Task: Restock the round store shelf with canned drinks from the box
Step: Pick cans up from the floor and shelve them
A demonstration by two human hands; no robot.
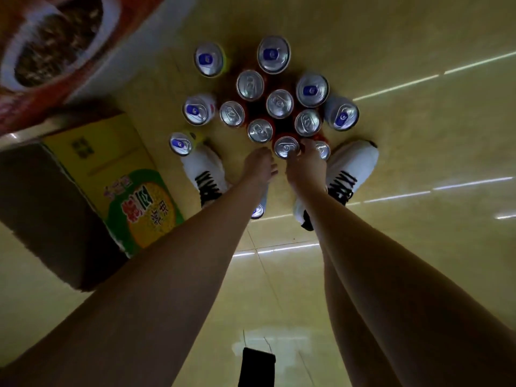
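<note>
Cans clustered upright on floor between white shoes; nearest can gripped by right hand, left hand beside, grip unclear.

Silver-topped drink cans stand upright, clustered on the yellow floor, some with blue tabs; an open yellow-green box sits left.

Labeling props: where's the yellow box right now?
In the head view the yellow box lies on the floor at the left, beside the person's left shoe and left of the cluster of cans.
</note>
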